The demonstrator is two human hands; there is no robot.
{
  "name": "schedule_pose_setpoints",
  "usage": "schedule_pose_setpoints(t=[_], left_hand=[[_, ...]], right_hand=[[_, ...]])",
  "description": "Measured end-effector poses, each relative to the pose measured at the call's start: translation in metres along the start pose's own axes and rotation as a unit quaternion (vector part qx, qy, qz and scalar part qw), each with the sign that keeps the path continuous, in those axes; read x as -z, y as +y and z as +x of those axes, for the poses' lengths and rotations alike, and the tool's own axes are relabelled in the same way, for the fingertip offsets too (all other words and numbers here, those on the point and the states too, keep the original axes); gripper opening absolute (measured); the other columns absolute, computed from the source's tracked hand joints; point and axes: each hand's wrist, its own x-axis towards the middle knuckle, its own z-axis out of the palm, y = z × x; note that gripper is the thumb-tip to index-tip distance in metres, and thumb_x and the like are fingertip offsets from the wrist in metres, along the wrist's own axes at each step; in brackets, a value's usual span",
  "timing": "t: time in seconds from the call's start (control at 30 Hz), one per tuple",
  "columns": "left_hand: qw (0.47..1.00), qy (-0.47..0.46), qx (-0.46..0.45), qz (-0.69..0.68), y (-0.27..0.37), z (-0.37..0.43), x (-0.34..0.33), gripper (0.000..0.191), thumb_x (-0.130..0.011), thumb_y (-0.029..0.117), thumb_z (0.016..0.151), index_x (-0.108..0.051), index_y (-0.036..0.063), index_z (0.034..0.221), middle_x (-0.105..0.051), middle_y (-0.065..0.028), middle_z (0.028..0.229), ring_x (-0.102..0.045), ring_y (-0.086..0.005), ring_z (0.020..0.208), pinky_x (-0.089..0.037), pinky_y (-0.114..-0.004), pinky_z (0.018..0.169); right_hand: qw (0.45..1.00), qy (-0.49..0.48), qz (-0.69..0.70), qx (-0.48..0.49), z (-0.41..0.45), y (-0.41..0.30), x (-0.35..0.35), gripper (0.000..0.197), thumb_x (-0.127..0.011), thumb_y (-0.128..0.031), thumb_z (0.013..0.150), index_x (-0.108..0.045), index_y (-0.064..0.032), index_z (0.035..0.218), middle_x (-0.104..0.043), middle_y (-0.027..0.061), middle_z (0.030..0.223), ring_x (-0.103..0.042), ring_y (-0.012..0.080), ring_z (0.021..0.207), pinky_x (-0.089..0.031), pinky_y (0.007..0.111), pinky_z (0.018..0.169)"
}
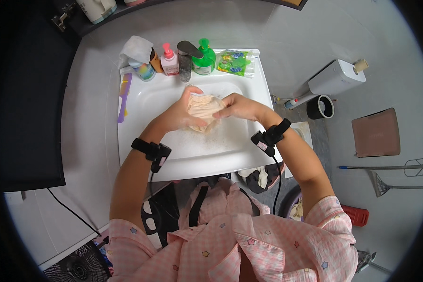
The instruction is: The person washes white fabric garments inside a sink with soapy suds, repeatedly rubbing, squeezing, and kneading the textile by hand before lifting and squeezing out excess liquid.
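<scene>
A wet-looking, cream-coloured piece of cloth is stretched between my two hands over the white washbasin. My left hand grips its left side, thumb and fingers spread around the bunched fabric. On the opposite edge, my right hand pinches the cloth between thumb and fingers. Small specks or suds dot the basin floor beneath it. Behind the cloth stands a dark faucet. I cannot tell what kind of garment or cloth it is.
Along the basin's back ledge stand a pink-topped pump bottle, a green pump bottle and a green plastic packet. A purple comb lies on the left rim. A dark cabinet door hangs open at left; a toilet tank is at right.
</scene>
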Motion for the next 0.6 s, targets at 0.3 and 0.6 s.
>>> schedule_pose_setpoints(t=[0.3, 0.6], left_hand=[[0.937, 0.118, 0.032, -0.326, -0.026, 0.012, -0.005, 0.033, -0.056, 0.025, 0.081, -0.047, 0.0043, 0.104, -0.057, -0.0063, 0.083, -0.055, -0.0148, 0.078, -0.044, -0.032, 0.067], [0.889, 0.283, 0.060, 0.354, -0.016, 0.018, -0.040, 0.030, -0.050, 0.032, 0.082, -0.047, 0.0027, 0.088, -0.059, -0.0193, 0.074, -0.057, -0.0373, 0.070, -0.044, -0.047, 0.058]], right_hand=[[0.950, 0.226, 0.214, 0.022, 0.023, 0.006, -0.046, 0.043, -0.043, -0.045, 0.087, -0.060, -0.0056, 0.088, -0.056, 0.0000, 0.075, -0.045, 0.0066, 0.060, -0.042, 0.025, 0.059], [0.821, 0.064, 0.565, 0.062, 0.044, 0.012, -0.083, 0.035, -0.034, -0.035, 0.091, -0.053, -0.0056, 0.090, -0.057, 0.0065, 0.086, -0.055, 0.0173, 0.076, -0.046, 0.033, 0.069]])
